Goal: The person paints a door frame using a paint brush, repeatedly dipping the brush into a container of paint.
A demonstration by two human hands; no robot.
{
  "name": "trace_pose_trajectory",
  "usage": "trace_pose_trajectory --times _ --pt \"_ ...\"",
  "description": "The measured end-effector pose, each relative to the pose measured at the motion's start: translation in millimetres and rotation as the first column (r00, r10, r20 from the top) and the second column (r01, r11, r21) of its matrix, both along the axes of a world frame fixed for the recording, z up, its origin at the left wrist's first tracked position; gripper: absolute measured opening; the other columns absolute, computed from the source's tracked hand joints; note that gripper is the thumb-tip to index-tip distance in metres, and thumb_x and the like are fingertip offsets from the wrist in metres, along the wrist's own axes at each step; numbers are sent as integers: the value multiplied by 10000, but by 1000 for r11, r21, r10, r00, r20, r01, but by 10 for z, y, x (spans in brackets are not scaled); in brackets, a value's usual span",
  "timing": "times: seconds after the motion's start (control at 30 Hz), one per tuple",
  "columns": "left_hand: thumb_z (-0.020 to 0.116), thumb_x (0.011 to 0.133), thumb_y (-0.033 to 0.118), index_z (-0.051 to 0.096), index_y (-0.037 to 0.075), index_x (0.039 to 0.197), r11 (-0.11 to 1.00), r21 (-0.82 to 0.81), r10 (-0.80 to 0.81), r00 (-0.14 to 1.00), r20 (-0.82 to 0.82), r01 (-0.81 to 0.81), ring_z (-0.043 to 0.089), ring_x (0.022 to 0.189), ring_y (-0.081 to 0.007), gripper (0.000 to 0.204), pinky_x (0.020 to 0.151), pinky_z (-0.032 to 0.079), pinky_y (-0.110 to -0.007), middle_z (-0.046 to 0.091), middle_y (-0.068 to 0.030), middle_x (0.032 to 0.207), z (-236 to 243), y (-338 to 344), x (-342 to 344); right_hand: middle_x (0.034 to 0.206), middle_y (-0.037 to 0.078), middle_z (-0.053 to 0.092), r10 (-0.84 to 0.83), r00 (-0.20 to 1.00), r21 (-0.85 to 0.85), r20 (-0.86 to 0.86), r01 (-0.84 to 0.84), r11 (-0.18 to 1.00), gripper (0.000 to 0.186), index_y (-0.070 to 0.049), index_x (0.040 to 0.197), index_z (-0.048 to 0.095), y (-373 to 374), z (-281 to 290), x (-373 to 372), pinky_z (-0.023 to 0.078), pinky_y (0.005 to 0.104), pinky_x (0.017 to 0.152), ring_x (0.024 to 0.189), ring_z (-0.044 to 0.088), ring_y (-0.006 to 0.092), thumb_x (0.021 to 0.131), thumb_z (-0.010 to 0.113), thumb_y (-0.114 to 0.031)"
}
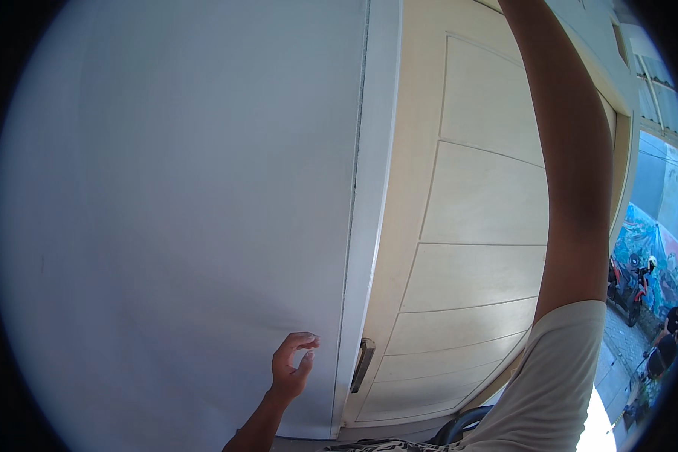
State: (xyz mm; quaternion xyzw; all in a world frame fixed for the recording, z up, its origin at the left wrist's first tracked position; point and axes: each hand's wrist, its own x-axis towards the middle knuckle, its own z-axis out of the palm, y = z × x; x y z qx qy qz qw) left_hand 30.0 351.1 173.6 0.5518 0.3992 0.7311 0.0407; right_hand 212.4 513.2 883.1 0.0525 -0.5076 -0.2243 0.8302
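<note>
My left hand [288, 367] is low in the view, in front of a pale grey-white wall [196, 188]. Its fingers curve toward the thumb with a gap between them, and nothing shows in the hand. To its right, apart from it, is the dark handle [363, 365] of a cream panelled door [478, 196]. My right arm [576, 166], in a light short sleeve [561, 369], is raised in front of the door. That arm runs out past the top edge, so my right hand is hidden from view.
A white frame strip [380, 196] stands between the wall and the door. At the lower edge is a dark curved object [459, 428]. Outside, at the far right, are a parked motorcycle [633, 290], a painted wall [667, 252] and a seated person [672, 320].
</note>
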Motion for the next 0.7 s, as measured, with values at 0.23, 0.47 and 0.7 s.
trace_pose_trajectory --times 0.23,0.47,0.7 --pt "575 910 -64 604 11 1194 999 -17 50 999 16 -50 656 1064 -225 295 959 518 -374 646 -146 1165 -55 -194 -142 783 256 697 -375 926 -106 -47 369 923 200 32 829 676 197 -244 560 559 485 709 772 702 404 820 699 -167" --pt "576 912 -59 607 11 1192 998 6 61 998 0 -61 657 1060 -226 291 960 520 -375 644 -147 1168 -31 -222 -164 902 285 701 -366 930 8 -39 366 930 212 40 929 669 -171 -244 -86 548 546 779 867 674 489 845 670 -154" --pt "574 911 -60 606 9 1192 998 15 66 998 -17 -66 656 1055 -225 291 958 521 -375 645 -145 1161 10 -214 -171 859 280 696 -71 997 65 -11 72 995 228 34 855 673 -79 -108 -65 533 526 758 857 679 464 816 716 -187"
